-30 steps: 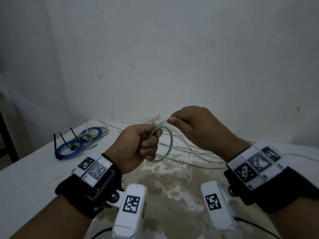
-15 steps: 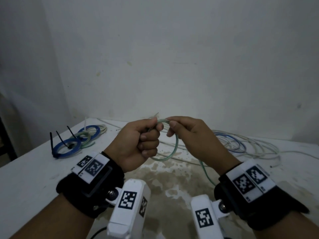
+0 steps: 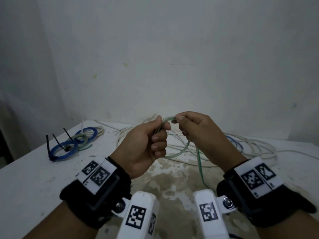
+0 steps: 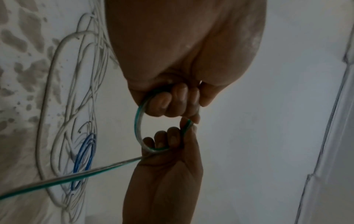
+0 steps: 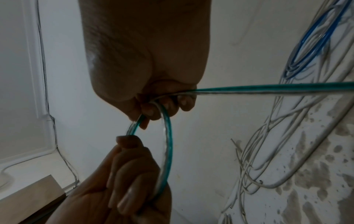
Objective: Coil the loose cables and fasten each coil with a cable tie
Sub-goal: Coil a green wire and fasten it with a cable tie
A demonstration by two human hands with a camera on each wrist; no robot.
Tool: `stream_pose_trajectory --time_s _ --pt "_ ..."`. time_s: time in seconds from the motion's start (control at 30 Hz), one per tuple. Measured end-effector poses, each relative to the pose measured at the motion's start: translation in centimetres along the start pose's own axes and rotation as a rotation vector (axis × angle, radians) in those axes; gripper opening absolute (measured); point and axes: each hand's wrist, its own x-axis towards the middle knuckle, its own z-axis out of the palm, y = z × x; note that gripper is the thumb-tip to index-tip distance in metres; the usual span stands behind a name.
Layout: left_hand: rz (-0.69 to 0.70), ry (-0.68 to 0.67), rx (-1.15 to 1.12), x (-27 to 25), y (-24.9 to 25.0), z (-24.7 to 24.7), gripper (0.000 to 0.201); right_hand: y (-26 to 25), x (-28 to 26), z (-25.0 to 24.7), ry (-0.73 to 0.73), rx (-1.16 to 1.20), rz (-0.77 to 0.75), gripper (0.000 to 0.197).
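Left hand point(image 3: 146, 145): fingers curled tight around one side of a small loop of green cable point(image 3: 181, 151), thumb pressed on top; held above the middle of the counter point(image 3: 25, 183).
Right hand point(image 3: 198, 133): pinching the top of the same loop just beside the left thumb, other fingers curled around the cable where it leaves the loop.
Green cable: one round loop between both hands, clear in the left wrist view point(image 4: 138, 127) and the right wrist view point(image 5: 168, 144); loose tail going down from the right hand toward the near edge of the counter.
Loose cables point(image 3: 255, 149): white and blue ones lying tangled by the far edge, behind and right of the hands.
Finished coils point(image 3: 69, 147): blue and pale rings near the far left corner, overlapping each other, well apart from the hands.
Cable ties point(image 3: 48, 145): black, fastened on the coils, tails sticking up.
Counter: white, with a brown stained patch under the hands.
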Motion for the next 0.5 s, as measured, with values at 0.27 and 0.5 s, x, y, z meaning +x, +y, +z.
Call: stream_pose_trajectory --time_s 0.27,0.5 --pt "0.05 -0.01 0.078 0.01 -0.03 0.48 0.034 0.21 -0.26 0.01 0.014 -0.031 -0.081 0.024" --pt "0.039 -0.038 -0.045 -0.16 -0.05 0.27 0.031 0.24 -0.26 0.57 0.008 -0.031 -0.108 0.024"
